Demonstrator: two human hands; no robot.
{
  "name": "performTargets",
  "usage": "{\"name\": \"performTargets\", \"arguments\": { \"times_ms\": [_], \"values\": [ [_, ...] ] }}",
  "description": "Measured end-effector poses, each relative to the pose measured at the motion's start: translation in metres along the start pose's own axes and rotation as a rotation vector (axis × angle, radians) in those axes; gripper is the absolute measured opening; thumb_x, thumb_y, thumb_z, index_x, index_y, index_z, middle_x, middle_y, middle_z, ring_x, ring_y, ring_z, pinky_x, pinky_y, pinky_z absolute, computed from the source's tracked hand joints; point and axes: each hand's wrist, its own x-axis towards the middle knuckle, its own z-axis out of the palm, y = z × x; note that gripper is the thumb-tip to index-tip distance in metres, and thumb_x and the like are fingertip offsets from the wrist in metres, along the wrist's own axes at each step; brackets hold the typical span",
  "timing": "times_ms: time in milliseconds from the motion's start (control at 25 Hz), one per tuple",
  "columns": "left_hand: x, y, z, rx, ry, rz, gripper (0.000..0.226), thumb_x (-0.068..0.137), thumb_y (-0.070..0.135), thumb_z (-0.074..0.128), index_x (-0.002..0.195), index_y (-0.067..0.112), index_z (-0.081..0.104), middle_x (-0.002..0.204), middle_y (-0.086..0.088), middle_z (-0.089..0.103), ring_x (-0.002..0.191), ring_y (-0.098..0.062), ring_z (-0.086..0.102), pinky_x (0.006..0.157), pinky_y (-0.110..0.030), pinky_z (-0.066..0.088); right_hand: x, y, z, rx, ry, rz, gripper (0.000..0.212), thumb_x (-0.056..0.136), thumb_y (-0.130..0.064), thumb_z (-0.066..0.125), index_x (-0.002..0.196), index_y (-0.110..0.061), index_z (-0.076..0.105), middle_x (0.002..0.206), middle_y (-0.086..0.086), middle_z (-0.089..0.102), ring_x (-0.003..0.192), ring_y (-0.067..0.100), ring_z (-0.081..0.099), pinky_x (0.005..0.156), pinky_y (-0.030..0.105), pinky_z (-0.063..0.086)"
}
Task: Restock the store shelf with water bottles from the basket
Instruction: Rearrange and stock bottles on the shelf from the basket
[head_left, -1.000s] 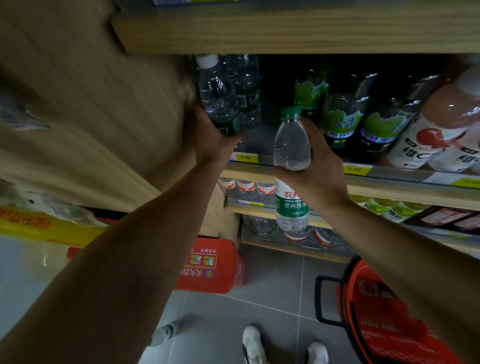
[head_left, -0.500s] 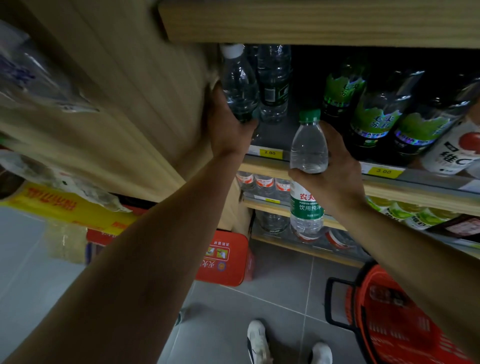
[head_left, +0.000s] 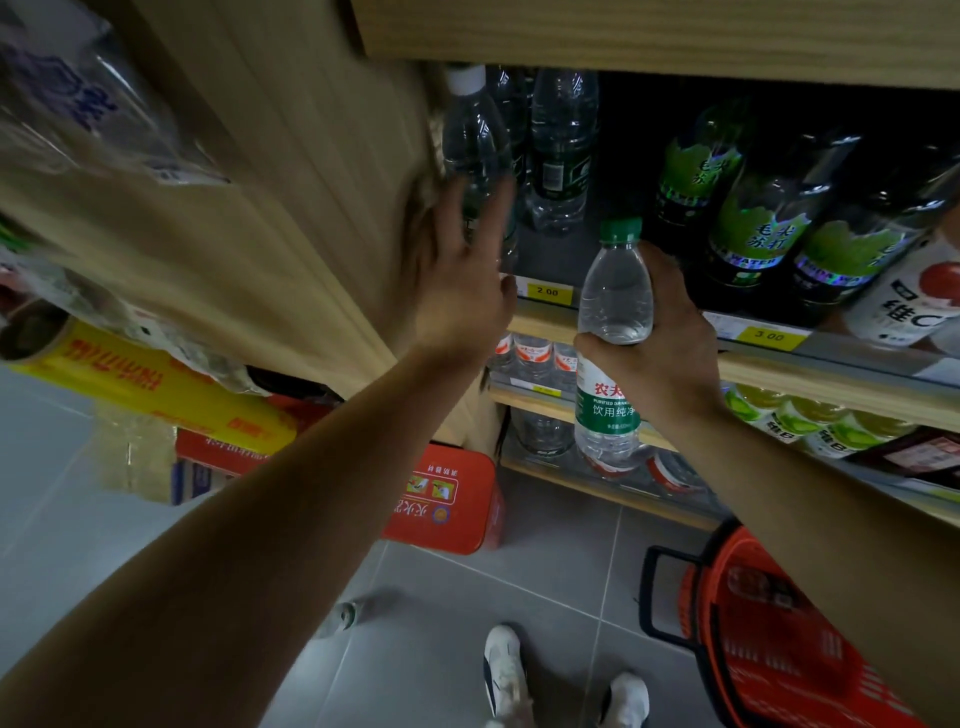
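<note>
One full water bottle (head_left: 613, 332), rigid but slick, sat in your right hand (head_left: 657, 348), wrapped mid-body just below the shelf (head_left: 779, 371) edge; your left hand (head_left: 460, 291) stayed spread open against a shelved bottle (head_left: 475, 140).

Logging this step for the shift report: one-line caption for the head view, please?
Right hand grips a green-capped bottle before the shelf; left hand touches a white-capped bottle.

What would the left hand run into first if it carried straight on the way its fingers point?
Most likely the white-capped water bottle at the shelf's left end: the left hand has straight fingers lying over its lower body, though blur hides actual contact.
</note>
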Motion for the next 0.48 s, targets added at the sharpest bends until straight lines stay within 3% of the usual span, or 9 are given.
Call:
{"name": "performTargets", "arguments": {
  "times_ms": [80, 160, 240, 320, 400, 480],
  "values": [
    [0.009, 0.001, -0.007, 0.315, -0.057, 0.326, 0.082, 0.081, 0.021, 0.065, 0.152, 0.037, 0.027, 0.163, -0.012, 0.016, 0.147, -0.041, 0.019, 0.114, -0.057, 0.028, -0.002, 0.0, 0.003, -0.013, -0.015, 0.0, 0.092, 0.069, -0.038, 0.082, 0.147, -0.037, 0.033, 0.136, -0.003, 0.057, 0.121, 0.02, 0.057, 0.088, 0.02, 0.041],
    [0.026, -0.01, -0.005, 0.483, -0.223, 0.463, 0.08, 0.086, 0.028, 0.059, 0.153, 0.038, 0.017, 0.165, -0.011, -0.003, 0.15, -0.041, 0.001, 0.116, -0.064, 0.014, -0.004, -0.002, 0.006, -0.005, -0.019, -0.001, 0.093, 0.068, -0.04, 0.082, 0.147, -0.037, 0.033, 0.135, -0.003, 0.059, 0.118, 0.023, 0.059, 0.09, 0.026, 0.047],
    [0.03, -0.022, -0.003, 0.552, -0.338, 0.483, 0.08, 0.089, 0.029, 0.056, 0.155, 0.036, 0.011, 0.164, -0.009, -0.015, 0.149, -0.042, -0.011, 0.117, -0.065, 0.008, -0.008, -0.003, 0.008, 0.027, -0.004, -0.001, 0.094, 0.066, -0.044, 0.081, 0.146, -0.036, 0.034, 0.131, -0.003, 0.062, 0.115, 0.023, 0.062, 0.091, 0.035, 0.053],
    [0.018, -0.029, 0.003, 0.554, -0.378, 0.453, 0.079, 0.089, 0.027, 0.055, 0.155, 0.033, 0.013, 0.164, -0.009, -0.015, 0.149, -0.043, -0.011, 0.117, -0.063, 0.008, -0.011, -0.003, 0.011, 0.033, 0.004, -0.005, 0.092, 0.067, -0.043, 0.081, 0.146, -0.035, 0.035, 0.131, -0.003, 0.062, 0.113, 0.024, 0.062, 0.09, 0.039, 0.054],
    [0.0, -0.033, 0.011, 0.467, -0.386, 0.37, 0.074, 0.089, 0.026, 0.057, 0.154, 0.032, 0.022, 0.165, -0.01, -0.003, 0.148, -0.045, 0.001, 0.118, -0.06, 0.013, -0.012, 0.0, 0.013, 0.008, 0.008, -0.013, 0.091, 0.068, -0.039, 0.082, 0.146, -0.034, 0.036, 0.133, -0.002, 0.061, 0.114, 0.025, 0.062, 0.089, 0.038, 0.053],
    [-0.016, -0.032, 0.018, 0.325, -0.366, 0.224, 0.073, 0.088, 0.028, 0.064, 0.151, 0.035, 0.029, 0.162, -0.01, 0.012, 0.145, -0.044, 0.016, 0.115, -0.055, 0.028, -0.012, 0.0, 0.013, -0.005, 0.02, 0.005, 0.091, 0.068, -0.037, 0.083, 0.146, -0.035, 0.036, 0.136, -0.003, 0.059, 0.116, 0.024, 0.06, 0.089, 0.035, 0.052]
  ]
}}
